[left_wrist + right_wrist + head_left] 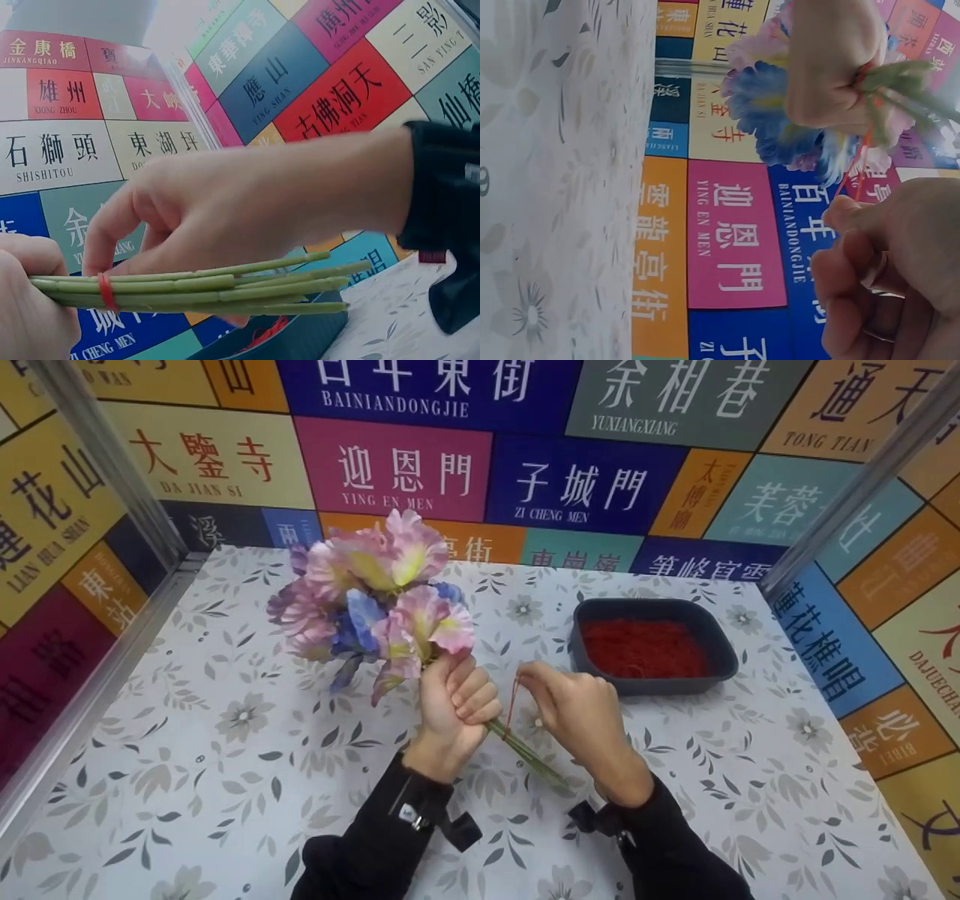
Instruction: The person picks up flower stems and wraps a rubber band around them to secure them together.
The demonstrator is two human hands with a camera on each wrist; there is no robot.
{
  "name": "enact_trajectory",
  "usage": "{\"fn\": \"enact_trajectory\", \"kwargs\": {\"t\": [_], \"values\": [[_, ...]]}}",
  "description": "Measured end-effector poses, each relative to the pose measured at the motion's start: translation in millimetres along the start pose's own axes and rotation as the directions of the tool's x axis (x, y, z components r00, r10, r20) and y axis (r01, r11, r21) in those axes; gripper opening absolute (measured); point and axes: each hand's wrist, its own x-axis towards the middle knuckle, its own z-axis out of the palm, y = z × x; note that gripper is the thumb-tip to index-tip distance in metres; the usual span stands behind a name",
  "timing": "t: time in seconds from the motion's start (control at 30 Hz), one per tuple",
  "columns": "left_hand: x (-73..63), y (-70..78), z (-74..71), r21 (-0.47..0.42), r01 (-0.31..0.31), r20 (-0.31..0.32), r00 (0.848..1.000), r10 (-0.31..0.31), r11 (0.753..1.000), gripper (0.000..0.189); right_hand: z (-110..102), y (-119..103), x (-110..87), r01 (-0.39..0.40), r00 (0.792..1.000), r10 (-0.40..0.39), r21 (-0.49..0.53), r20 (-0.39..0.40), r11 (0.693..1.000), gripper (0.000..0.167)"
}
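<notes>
My left hand (455, 711) grips a bunch of artificial flowers (409, 559) by the stems, just beneath the pink and blue petals. The green stems (531, 755) poke out below the fist, pointing down to the right. Around them loops a thin red rubber band (108, 291), close to the fist. My right hand (589, 724) pinches the free end of this band between thumb and forefinger, stretching it away from the stems. In the right wrist view, the taut strands of the rubber band (860, 161) run from the stems to the fingertips.
A dark grey plastic box (667, 687) holding a heap of red rubber bands (645, 649) stands behind my right hand. Leaf-patterned white cloth covers the table (247, 780). Panels with printed lettering (397, 465) rise along the back and sides.
</notes>
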Motion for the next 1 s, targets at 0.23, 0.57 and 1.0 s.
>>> {"fn": "enact_trajectory", "kwargs": {"t": [0.23, 0.57, 1.0], "values": [[-0.6, -1.2, 1.6, -0.055, 0.037, -0.003, 0.999, -0.037, 0.998, 0.058, 10.6, 7.4, 0.0, 0.0, 1.0, -0.001, 0.071, 0.018, 0.997, 0.008], [-2.9, -2.8, 5.4, -0.12, 0.0, -0.014, 1.0, -0.002, 0.993, 0.058, 28.5, 4.1, -4.1, 0.022, 0.997, -0.03, 0.116, 0.067, 0.993, 0.003], [-5.2, 21.0, 6.4, -0.263, -0.163, -0.002, 0.986, 0.168, 0.951, 0.056, 45.3, -30.8, -18.0, 0.14, 0.983, -0.159, 0.192, 0.088, 0.971, 0.009]]}}
